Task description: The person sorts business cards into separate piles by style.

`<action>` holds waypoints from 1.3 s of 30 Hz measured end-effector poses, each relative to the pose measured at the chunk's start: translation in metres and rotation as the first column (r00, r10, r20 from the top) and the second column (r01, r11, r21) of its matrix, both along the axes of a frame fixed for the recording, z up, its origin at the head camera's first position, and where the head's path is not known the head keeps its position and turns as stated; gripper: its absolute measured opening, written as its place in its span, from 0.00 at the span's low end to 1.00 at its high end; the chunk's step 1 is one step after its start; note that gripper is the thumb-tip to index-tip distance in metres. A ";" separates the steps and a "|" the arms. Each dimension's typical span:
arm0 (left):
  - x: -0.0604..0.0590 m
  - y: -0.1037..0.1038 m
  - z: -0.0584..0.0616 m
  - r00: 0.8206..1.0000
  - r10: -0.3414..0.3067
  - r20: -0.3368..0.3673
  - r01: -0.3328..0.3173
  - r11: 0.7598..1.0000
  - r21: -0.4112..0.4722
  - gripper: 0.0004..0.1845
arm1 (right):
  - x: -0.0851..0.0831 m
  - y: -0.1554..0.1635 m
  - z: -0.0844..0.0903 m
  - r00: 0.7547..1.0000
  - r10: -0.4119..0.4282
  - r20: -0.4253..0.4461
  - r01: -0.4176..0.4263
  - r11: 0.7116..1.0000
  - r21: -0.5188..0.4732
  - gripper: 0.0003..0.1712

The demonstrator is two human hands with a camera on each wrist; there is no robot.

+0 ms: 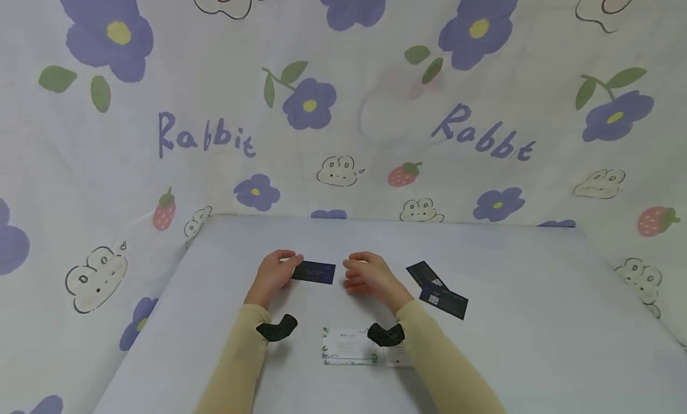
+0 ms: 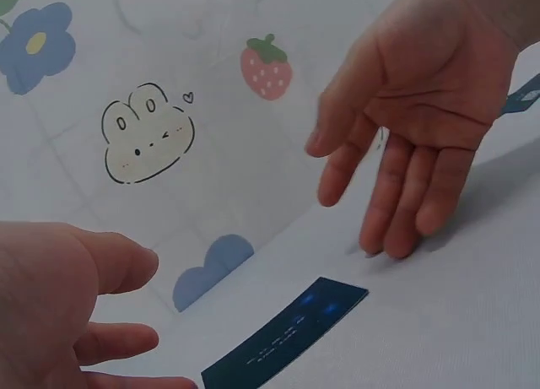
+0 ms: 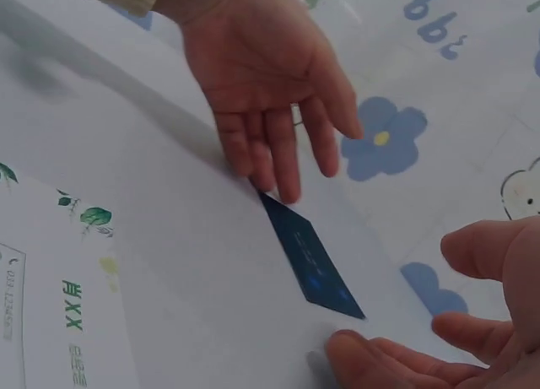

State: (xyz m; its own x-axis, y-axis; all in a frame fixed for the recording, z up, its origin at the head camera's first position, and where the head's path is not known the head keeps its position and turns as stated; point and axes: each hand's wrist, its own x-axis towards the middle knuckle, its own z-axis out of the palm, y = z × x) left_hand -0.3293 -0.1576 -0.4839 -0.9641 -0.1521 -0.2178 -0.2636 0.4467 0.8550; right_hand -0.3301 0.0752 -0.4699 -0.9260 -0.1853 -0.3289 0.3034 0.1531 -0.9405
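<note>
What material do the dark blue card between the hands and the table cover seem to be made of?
Dark blue card: probably thin card stock, matte; it lies flat with crisp edges and no glare. Table cover: seemingly plain pale woven fabric, matte, with soft shading and faint creases.

A makeshift home recording corner: a table (image 1: 537, 318) covered in plain pale cloth, backed and flanked by a draped sheet (image 1: 343, 116) printed with purple flowers, rabbits, strawberries and the word "Rabbit". Business cards (image 1: 349, 345) lie on the table.
</note>
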 end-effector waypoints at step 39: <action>0.062 0.086 -0.007 0.963 -0.258 -0.079 0.268 0.878 0.396 0.16 | 0.066 0.090 0.005 0.993 0.003 -0.115 0.005 0.997 0.071 0.25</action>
State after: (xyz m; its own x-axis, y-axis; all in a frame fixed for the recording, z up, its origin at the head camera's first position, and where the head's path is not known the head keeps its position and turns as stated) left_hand -0.2669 -0.0716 -0.4905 -0.9620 0.2026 -0.1831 -0.1622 0.1157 0.9800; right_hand -0.2643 0.1652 -0.4649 -0.9586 -0.1647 -0.2321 0.1936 0.2208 -0.9559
